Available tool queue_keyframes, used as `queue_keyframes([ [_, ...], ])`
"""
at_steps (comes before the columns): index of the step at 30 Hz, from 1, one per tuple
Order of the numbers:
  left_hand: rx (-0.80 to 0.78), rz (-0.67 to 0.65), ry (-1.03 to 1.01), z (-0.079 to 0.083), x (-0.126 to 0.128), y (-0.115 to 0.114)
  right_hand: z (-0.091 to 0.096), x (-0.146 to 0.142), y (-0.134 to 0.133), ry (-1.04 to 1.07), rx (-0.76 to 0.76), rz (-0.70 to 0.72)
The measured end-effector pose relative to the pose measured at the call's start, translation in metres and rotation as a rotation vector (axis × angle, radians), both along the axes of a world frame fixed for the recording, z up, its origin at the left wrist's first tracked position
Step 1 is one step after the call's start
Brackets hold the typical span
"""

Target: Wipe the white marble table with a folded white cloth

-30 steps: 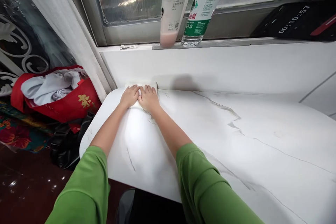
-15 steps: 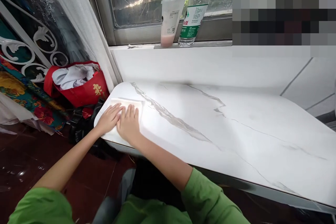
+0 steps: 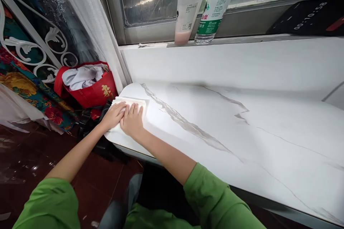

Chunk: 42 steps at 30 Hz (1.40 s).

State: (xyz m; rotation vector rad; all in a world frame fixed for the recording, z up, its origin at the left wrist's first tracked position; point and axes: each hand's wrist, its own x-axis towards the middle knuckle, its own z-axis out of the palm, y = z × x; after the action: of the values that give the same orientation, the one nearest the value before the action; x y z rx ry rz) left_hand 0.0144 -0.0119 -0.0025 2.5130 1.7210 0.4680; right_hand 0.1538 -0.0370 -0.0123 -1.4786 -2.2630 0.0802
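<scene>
A folded white cloth [image 3: 129, 101] lies flat at the left end of a white marble-patterned table [image 3: 172, 157]. My left hand [image 3: 114, 115] rests palm down on the cloth's left part, fingers stretched out towards the wall. Beside it, my right hand [image 3: 132, 120] also lies flat on the cloth, its fingers slightly spread. The two hands touch near the index fingers. Much of the cloth is hidden under them, and its left side reaches the table's rounded edge.
On the window ledge stand a plastic cup [image 3: 186, 16] with pink drink and a clear water bottle [image 3: 212, 18]. A dark timer screen [image 3: 309, 18] leans at the right. A red bag [image 3: 92, 91] holding pale fabric sits left of the table, near a white curtain [image 3: 94, 18].
Both hands and the cloth have slid a little left across the table to its edge. My view has turned right, and the timer screen now shows.
</scene>
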Motion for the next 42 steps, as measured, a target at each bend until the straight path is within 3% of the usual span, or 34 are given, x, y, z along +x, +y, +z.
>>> queue_keyframes([
  [7, 0.007, 0.027, -0.010, -0.002, 0.028, 0.109, -0.015, 0.021, 0.111, -0.022, 0.086, -0.020],
  [11, 0.014, -0.006, -0.016, -0.001, 0.040, 0.160, -0.020, 0.030, 0.163, -0.033, 0.079, -0.055],
  [16, 0.033, -0.013, -0.029, -0.003, 0.047, 0.204, -0.021, 0.036, 0.208, -0.036, 0.071, -0.058],
  [20, 0.042, -0.035, -0.014, -0.004, 0.046, 0.222, -0.022, 0.037, 0.225, -0.018, 0.075, -0.082],
  [26, 0.064, -0.060, 0.033, -0.006, 0.046, 0.224, -0.023, 0.038, 0.224, 0.016, 0.069, -0.074],
  [32, 0.038, -0.052, 0.119, -0.005, 0.053, 0.203, -0.020, 0.044, 0.199, 0.004, 0.021, -0.106],
  [37, 0.015, -0.009, 0.152, -0.002, 0.066, 0.159, -0.016, 0.056, 0.159, -0.014, 0.042, -0.078],
  [42, 0.024, 0.049, 0.153, -0.003, 0.078, 0.087, -0.015, 0.072, 0.096, -0.044, 0.095, -0.005],
])
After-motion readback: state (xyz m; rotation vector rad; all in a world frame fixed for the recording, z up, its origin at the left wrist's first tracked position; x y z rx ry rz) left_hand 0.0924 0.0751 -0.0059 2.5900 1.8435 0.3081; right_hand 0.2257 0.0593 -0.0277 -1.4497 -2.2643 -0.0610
